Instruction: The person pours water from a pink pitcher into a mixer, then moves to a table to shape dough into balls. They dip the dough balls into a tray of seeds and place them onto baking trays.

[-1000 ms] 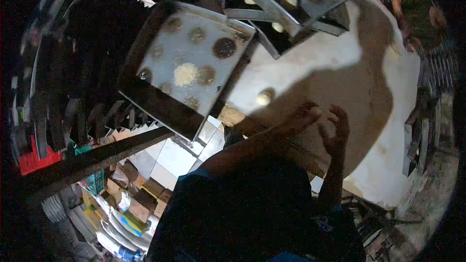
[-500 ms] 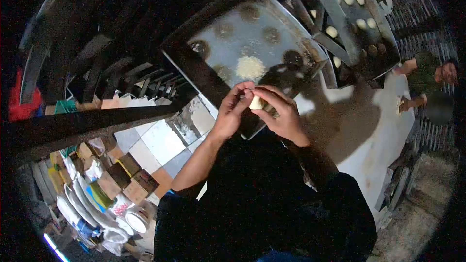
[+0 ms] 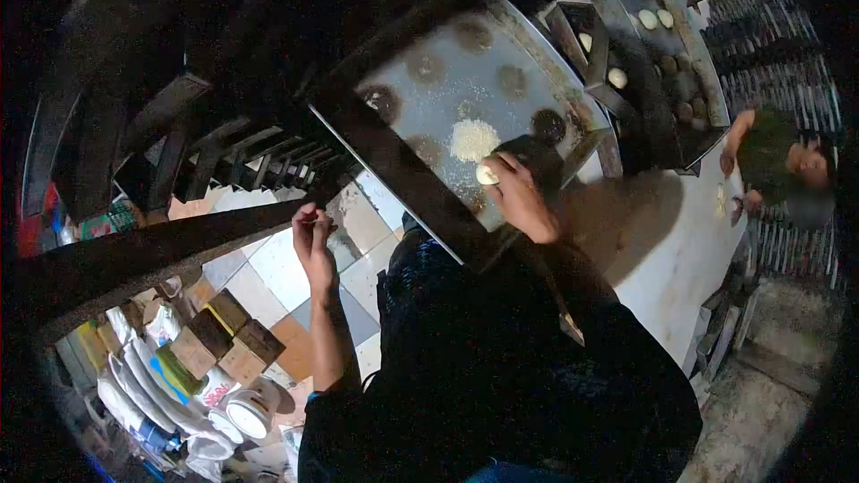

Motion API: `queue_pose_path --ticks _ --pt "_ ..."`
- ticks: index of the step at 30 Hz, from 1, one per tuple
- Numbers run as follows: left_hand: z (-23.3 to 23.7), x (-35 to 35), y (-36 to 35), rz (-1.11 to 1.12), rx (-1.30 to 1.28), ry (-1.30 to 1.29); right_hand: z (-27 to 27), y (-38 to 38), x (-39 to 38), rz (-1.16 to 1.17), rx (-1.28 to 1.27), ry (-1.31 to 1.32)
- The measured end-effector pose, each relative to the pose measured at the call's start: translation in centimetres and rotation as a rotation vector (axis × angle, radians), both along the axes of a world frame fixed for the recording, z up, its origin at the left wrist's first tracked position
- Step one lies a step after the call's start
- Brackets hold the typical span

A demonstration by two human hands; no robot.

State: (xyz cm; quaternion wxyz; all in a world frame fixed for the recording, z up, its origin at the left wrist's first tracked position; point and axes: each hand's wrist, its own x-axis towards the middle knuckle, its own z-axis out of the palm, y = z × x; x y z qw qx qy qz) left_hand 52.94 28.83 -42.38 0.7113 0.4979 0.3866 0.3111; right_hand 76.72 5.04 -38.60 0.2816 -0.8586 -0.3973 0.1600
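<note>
A pale round dough ball [image 3: 487,175] is in my right hand [image 3: 519,197], whose fingers close round it over the near part of a large metal tray [image 3: 528,31]. Just beyond that hand, a heap of pale crumbs [image 3: 473,140] lies on the tray's floor, with loose grains scattered about and several dark round marks around it. Off to the left of the tray, above the tiled floor, my left hand [image 3: 315,237] is raised with its fingers bent and partly apart; nothing shows in it.
More trays [image 3: 693,27] with dough balls [image 3: 617,78] stand at the upper right. Another person [image 3: 774,156] is at the right beside the pale tabletop [image 3: 680,250]. Boxes [image 3: 259,340], sacks and a white bucket [image 3: 249,416] sit at the lower left. A dark beam [image 3: 161,241] crosses the left side.
My hands have parted. The left moved away to the left and let go of the dough ball; the right holds the ball closer to the crumbs. The view has shifted slightly.
</note>
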Motion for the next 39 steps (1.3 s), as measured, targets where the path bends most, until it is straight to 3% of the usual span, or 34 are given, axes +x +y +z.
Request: queue_pose_path --ticks 2,5,8,12,14,15,16,18,21,24,26,27,28,30,32,34,36,37,39 --pt "-0.1 -0.3 -0.7 -0.002 0.056 0.025 0.1 0.1 -0.9 0.006 0.101 -0.060" --pt "-0.4 -0.2 -1.3 -0.033 0.068 0.014 -1.5 -0.1 -1.6 0.113 -0.021 -0.017" --pt "0.3 0.0 -2.3 -0.041 0.110 0.009 0.3 1.4 -2.0 0.020 0.075 -0.039" --pt "0.4 0.1 -2.4 -0.054 0.106 0.028 -1.9 1.7 -1.2 0.074 0.059 -0.062" --pt "0.7 0.5 -2.7 -0.057 0.132 0.022 -1.0 1.5 -0.7 -0.032 0.264 0.270" --pt "1.1 0.8 -2.9 -0.063 0.133 0.007 0.2 1.8 -0.3 -0.237 0.336 0.641" --pt "1.4 1.1 -3.2 -0.084 0.141 0.006 1.0 0.9 0.6 -0.222 0.498 0.842" --pt "2.1 2.4 -3.9 -0.078 0.255 -0.001 3.2 -0.7 1.6 -0.229 0.816 1.572" --pt "2.8 4.7 -5.6 -0.178 0.202 -0.076 5.4 -3.6 1.3 -0.094 1.082 1.650" --pt "4.2 7.4 -8.7 -0.272 0.249 -0.106 7.9 -6.9 -0.5 -0.265 0.959 1.116" --pt "6.1 9.2 -11.4 -0.390 0.451 -0.080 8.1 -10.7 -0.7 -0.318 0.926 1.025" --pt "5.4 9.6 -12.7 -0.393 0.423 -0.115 8.4 -13.0 -1.0 -0.352 0.931 0.975" --pt "7.4 10.6 -14.5 -0.442 0.541 -0.066 8.5 -15.4 -1.2 -0.394 0.937 0.921" --pt "9.8 12.0 -19.1 -0.532 0.540 -0.191 7.9 -21.6 -2.0 -0.486 1.052 0.876" --pt "9.0 13.0 -22.6 -0.610 0.701 -0.234 7.1 -28.5 -2.7 -0.642 1.142 0.886" --pt "7.1 14.2 -25.4 -0.771 0.701 -0.252 9.0 -35.7 -4.4 -0.845 1.059 0.577" --pt "7.2 15.8 -31.7 -0.873 0.676 -0.190 5.4 -43.5 -4.9 -1.053 0.782 0.084" --pt "7.7 16.4 -35.5 -0.914 0.679 -0.190 5.1 -47.7 -5.2 -1.137 0.729 0.057" --pt "1.9 17.6 -38.0 -1.005 0.812 -0.225 5.6 -56.3 -6.8 -1.238 0.849 0.116"
